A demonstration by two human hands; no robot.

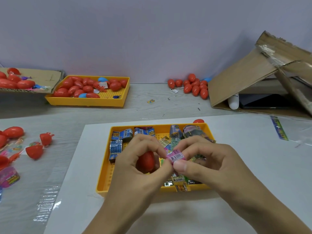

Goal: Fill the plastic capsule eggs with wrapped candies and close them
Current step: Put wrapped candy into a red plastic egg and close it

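My left hand cups a red capsule egg in its palm above the near yellow tray. A pink wrapped candy sits pinched between the fingertips of both hands, with my right hand gripping its right end. The tray holds several wrapped candies, blue ones at its back left and mixed colours under my hands. Whether the egg is whole or a half is hidden by my fingers.
A far yellow tray holds several red eggs and two blue ones. Red eggs lie piled by the wall. A cardboard box leans at the right, cardboard at the far left. Open egg halves and small toys lie left.
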